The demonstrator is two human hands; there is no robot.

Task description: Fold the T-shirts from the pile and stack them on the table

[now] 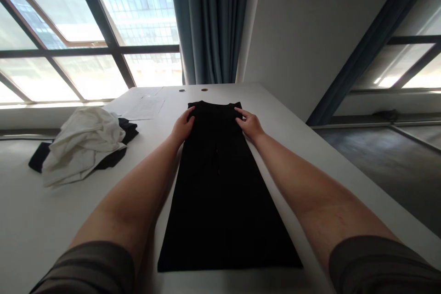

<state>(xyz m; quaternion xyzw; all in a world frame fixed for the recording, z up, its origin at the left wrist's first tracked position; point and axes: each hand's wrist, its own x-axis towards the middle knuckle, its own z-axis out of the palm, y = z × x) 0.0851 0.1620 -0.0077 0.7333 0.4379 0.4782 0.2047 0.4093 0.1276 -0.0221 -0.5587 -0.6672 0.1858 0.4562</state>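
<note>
A pair of black trousers (220, 211) lies flat on the white table, the waist end farthest from me and the wide hem end close to me. A short slit runs down the middle of the dark cloth. At the left edge near the waist, my left hand (183, 125) is closed on the fabric, thumb and forefinger on top. My right hand (251, 125) grips the opposite edge at about the same height, thumb and forefinger over the cloth. The other fingers are partly hidden.
On the left of the white table (138, 229) is a heap of white cloth (86, 142) over dark cloth (127, 131). Paper sheets (144, 106) lie at the back left. Two round holes are near the far edge. Beyond stand windows and a blue curtain (210, 23).
</note>
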